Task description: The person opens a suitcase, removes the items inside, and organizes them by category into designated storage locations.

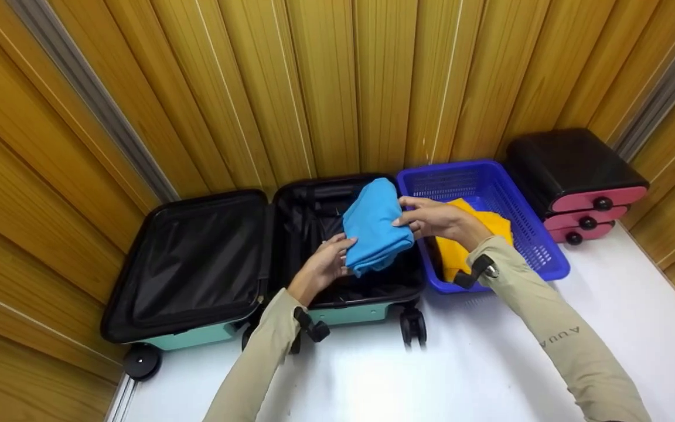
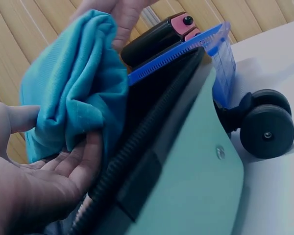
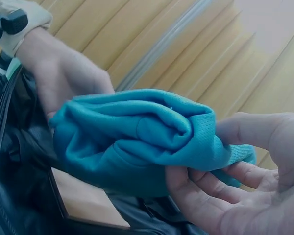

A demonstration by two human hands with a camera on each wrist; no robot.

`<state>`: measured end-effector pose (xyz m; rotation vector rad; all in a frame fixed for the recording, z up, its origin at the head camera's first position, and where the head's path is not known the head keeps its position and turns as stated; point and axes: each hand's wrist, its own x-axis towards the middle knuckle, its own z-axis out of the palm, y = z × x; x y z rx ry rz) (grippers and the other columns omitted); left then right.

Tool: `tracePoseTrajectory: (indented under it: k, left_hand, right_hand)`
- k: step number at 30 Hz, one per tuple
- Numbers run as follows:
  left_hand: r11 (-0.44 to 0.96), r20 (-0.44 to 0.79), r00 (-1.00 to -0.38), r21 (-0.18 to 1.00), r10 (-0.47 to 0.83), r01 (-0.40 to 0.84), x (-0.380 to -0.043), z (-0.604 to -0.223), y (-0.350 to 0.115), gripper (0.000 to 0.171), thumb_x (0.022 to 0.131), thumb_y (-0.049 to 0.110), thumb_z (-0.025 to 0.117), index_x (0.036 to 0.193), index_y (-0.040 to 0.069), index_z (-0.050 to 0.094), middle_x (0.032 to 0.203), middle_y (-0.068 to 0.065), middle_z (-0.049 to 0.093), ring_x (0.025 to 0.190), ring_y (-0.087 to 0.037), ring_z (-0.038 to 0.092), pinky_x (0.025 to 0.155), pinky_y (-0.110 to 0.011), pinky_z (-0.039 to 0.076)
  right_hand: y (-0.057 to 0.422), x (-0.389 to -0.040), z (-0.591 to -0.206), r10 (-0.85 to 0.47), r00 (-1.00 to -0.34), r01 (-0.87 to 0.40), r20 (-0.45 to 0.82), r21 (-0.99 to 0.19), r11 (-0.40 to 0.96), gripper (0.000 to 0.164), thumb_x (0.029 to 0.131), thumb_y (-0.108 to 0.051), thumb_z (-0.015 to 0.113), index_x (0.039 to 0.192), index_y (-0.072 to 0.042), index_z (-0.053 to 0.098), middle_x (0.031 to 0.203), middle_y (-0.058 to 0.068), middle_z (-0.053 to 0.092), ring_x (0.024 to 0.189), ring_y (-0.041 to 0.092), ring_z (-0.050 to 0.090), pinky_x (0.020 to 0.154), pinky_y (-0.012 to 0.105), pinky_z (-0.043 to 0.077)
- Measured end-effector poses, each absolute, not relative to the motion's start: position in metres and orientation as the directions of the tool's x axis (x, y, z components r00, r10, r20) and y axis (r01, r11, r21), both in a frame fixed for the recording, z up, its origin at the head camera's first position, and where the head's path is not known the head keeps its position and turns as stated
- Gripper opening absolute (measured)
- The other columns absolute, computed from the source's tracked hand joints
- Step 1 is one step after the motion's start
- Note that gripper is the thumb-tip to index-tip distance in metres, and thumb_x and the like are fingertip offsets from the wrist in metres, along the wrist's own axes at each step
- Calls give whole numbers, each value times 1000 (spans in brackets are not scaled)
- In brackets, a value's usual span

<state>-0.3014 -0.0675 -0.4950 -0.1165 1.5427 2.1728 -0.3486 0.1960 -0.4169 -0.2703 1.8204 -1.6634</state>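
A folded blue cloth [image 1: 377,225] is held between both hands over the right half of an open suitcase [image 1: 337,305]. My left hand [image 1: 327,261] pinches its lower left side, thumb on top and fingers underneath, as the left wrist view shows. My right hand [image 1: 434,218] grips the opposite edge, with the thumb above and the fingers curled below. In the right wrist view the cloth's layers [image 3: 152,127] show as a thick, soft fold. Below it, a flat tan piece [image 3: 88,200] lies in the black-lined suitcase.
A blue plastic basket [image 1: 528,234] holding yellow cloth [image 1: 493,225] stands right of the suitcase. Beyond it is a black drawer box [image 1: 575,158] with pink fronts. The suitcase's other half [image 1: 197,258] lies open at left. A wood-panelled wall [image 1: 326,88] rises behind.
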Motion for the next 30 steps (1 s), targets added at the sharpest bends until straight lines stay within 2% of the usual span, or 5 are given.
tracePoseTrajectory:
  k: [8, 14, 18, 22, 30]
  left_hand:
    - [-182, -300, -911, 916, 282, -357, -302, -480, -46, 82, 101, 21, 68, 168, 14, 21, 136, -23, 63, 99, -25, 71, 87, -41, 58]
    - [-151, -194, -942, 959, 275, -242, -304, -473, -21, 76, 99, 16, 70, 164, 11, 31, 150, -20, 55, 104, -25, 68, 81, -35, 58]
    - [-149, -165, -943, 965, 290, -214, -306, -470, -2, 77, 97, 11, 73, 163, 10, 33, 149, -21, 56, 103, -26, 70, 83, -36, 61]
    - [-138, -136, -943, 973, 302, -184, -309, -468, 15, 75, 95, 6, 74, 161, 9, 38, 141, -20, 62, 101, -26, 71, 86, -40, 62]
    - [-154, -112, -946, 974, 304, -165, -315, -468, 33, 71, 94, 1, 72, 158, 8, 43, 137, -22, 64, 104, -28, 71, 92, -47, 60]
  right_hand:
    - [226, -347, -408, -502, -798, 256, -332, -942, 216, 41, 98, -2, 66, 133, -11, 47, 108, 1, 59, 81, 11, 61, 86, 38, 57]
    - [255, -343, -402, -431, -828, 231, -359, -919, 320, 57, 97, -5, 68, 146, -4, 38, 91, -5, 57, 84, 10, 60, 92, 41, 56]
    - [274, -340, -398, -387, -844, 187, -371, -880, 436, 60, 99, -10, 68, 149, 3, 36, 119, 9, 59, 111, 23, 61, 104, 51, 52]
    - [290, -338, -394, -348, -858, 153, -377, -836, 527, 63, 101, -15, 66, 151, 7, 35, 148, 26, 45, 133, 41, 49, 114, 64, 42]
    - [305, -340, -394, -315, -881, 126, -354, -817, 563, 59, 101, -17, 66, 145, 11, 38, 145, 28, 45, 131, 41, 48, 112, 65, 43]
